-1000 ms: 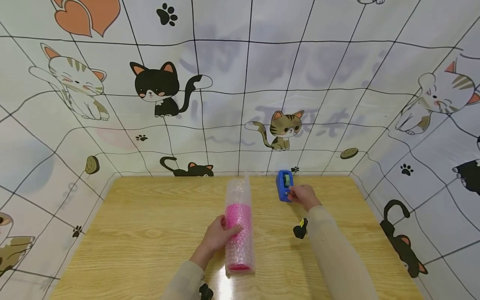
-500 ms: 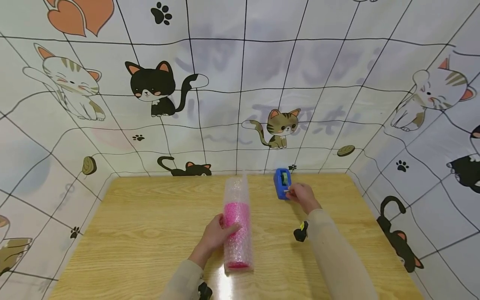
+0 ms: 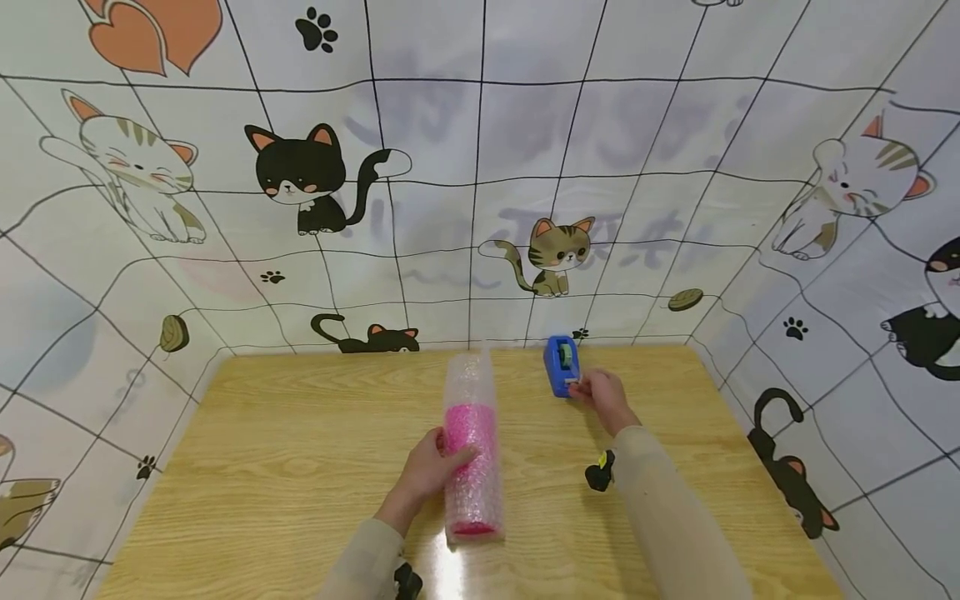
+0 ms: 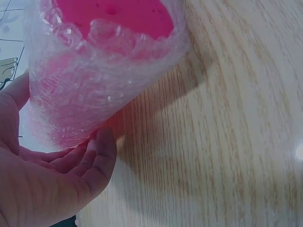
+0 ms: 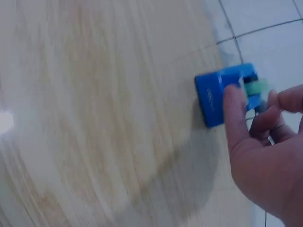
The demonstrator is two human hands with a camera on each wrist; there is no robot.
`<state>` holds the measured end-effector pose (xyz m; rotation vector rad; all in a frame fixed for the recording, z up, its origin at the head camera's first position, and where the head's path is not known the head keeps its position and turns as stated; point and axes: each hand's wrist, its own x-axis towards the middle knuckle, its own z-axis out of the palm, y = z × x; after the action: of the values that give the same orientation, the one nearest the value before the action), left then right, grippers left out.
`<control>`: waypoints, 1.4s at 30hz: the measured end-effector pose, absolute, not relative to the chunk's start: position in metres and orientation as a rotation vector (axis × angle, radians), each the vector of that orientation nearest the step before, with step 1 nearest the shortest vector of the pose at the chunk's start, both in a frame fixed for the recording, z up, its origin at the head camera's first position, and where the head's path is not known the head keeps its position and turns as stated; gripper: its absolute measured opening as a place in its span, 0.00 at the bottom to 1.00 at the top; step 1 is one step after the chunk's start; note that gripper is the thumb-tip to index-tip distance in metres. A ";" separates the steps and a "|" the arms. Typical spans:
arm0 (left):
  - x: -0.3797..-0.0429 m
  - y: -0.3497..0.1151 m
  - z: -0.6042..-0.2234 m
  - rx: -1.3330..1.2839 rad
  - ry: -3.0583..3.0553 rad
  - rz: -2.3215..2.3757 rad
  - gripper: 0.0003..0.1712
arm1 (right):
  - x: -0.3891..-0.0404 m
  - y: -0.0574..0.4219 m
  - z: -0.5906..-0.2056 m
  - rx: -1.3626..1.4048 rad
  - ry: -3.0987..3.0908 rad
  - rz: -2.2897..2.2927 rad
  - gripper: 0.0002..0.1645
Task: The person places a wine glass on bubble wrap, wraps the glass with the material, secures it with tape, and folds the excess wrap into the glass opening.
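Observation:
A pink cylinder (image 3: 472, 475) in clear bubble wrap lies lengthwise on the table, its flat pink end (image 4: 118, 14) facing the near side. My left hand (image 3: 431, 471) grips it from the left, thumb over the top and fingers curled low around the side. Farther back on the right stands a blue tape dispenser (image 3: 559, 358) with a light green roll of tape (image 5: 255, 87). At the dispenser's near end, my right hand (image 3: 606, 396) pinches at the tape by the cutter; its fingertips partly cover the strip. The right wrist view is blurred there.
The bubble wrap (image 3: 468, 379) extends past the cylinder's far end. A light wood table (image 3: 300, 467) carries everything, with cat-printed cloth walls (image 3: 435, 208) at its back and sides. Black wrist cameras (image 3: 600, 472) hang under both sleeves.
The view has shifted slightly. Both hands stay where they were, the left on the wrapped cylinder and the right at the tape dispenser's near end, with only slight finger movement.

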<state>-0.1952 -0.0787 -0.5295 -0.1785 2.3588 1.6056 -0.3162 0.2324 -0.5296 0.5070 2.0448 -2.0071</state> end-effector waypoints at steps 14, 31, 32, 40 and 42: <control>-0.198 -0.080 -0.531 -0.169 2.380 1.597 0.50 | -0.310 0.228 -0.533 0.536 2.146 -1.733 0.16; -0.197 -0.078 -0.532 -0.174 2.383 1.581 0.52 | -0.303 0.227 -0.543 0.568 2.134 -1.765 0.23; -0.197 -0.078 -0.531 -0.174 2.384 1.580 0.52 | -0.303 0.228 -0.543 0.553 2.143 -1.757 0.24; -0.196 -0.078 -0.529 -0.184 2.375 1.584 0.53 | -0.301 0.230 -0.546 0.503 2.195 -1.696 0.22; -0.196 -0.078 -0.529 -0.183 2.374 1.583 0.52 | -0.300 0.229 -0.545 0.508 2.208 -1.664 0.23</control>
<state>-0.1955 -0.0780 -0.5290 -0.1834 2.3740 1.5831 -0.2998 0.2291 -0.5450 0.5082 2.2076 -1.6636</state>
